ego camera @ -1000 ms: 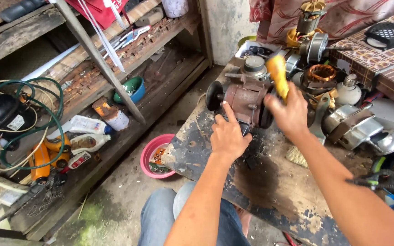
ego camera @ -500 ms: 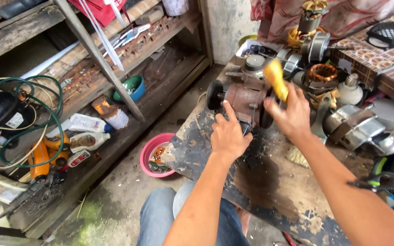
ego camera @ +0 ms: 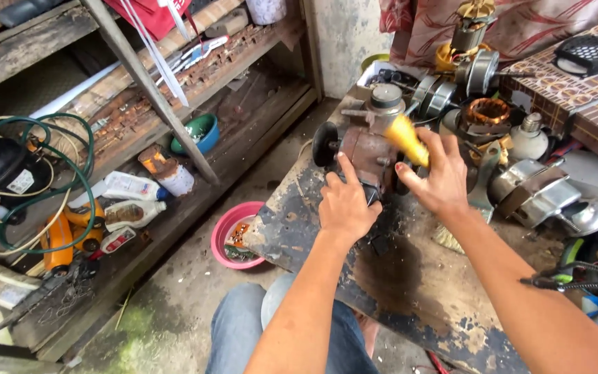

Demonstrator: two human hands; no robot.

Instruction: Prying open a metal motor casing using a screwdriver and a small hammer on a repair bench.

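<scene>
**Steady the pump, keep the tool square**

The rusty pump (ego camera: 365, 149) sits near the far-left edge of the stained surface (ego camera: 410, 277), with its black pulley (ego camera: 324, 143) facing the shelves. The left hand (ego camera: 346, 201) lies on the pump's near side, fingers spread and pressing rather than wrapped around anything. The right hand (ego camera: 437, 173) has its fingers closed around a yellow handle (ego camera: 407, 138); the working end is blurred, so I cannot tell where it meets the casing.

To do this well, I'd say the left hand should bear down firmly so the body cannot twist, and stay out of the tool's line. The handle wants to sit straight in the fastener before force goes in, since rusted heads strip easily. A copper-wound stator (ego camera: 487, 111) and metal covers (ego camera: 541, 197) crowd the right side, near the elbow. The pink bowl (ego camera: 233, 235) sits on the floor below the edge.
</scene>
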